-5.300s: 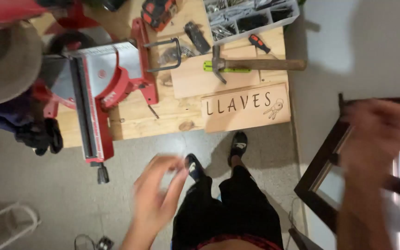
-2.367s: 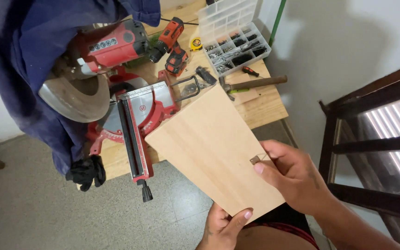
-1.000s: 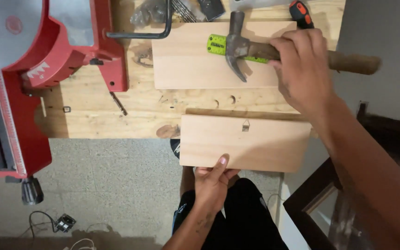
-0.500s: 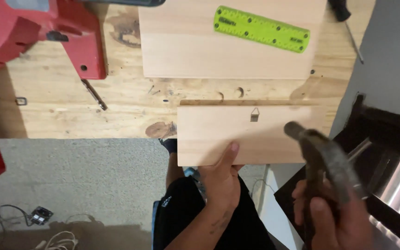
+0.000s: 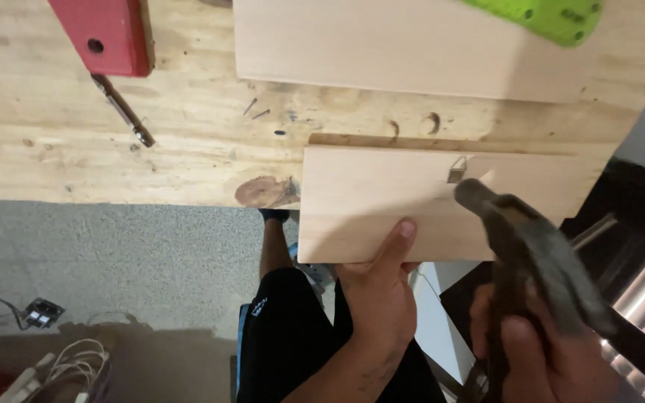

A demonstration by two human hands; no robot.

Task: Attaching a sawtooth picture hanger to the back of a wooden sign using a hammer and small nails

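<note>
While the left hand [image 5: 378, 298] steadies the small wooden board [image 5: 442, 201] at its near edge, thumb pressed flat on top, the right hand [image 5: 539, 358] at about five o'clock has its grip wrapped full round the handle of a hammer [image 5: 531, 246]. The hammer head is blurred and hangs just beside a small metal hanger [image 5: 457, 170], which sits near the far edge of the board, roughly at its middle. Whether the head touches the hanger cannot be told from here.

The board lies half on the desk [image 5: 113, 142] and half over its near edge, towards four o'clock of the desk top. A larger pale board [image 5: 412, 45] rests at twelve o'clock, with a green ruler [image 5: 554, 15] on it at one o'clock. A red tool base [image 5: 110, 33] shows at eleven o'clock, and a dark metal pin [image 5: 122, 110] lies just below it.

By my reading, the hanger is already placed on the board (upright or bent, hard to say), and the fixing of it looks to be in hand, not finished: the hammer is raised close, and the hanger does not look seated flat.
</note>
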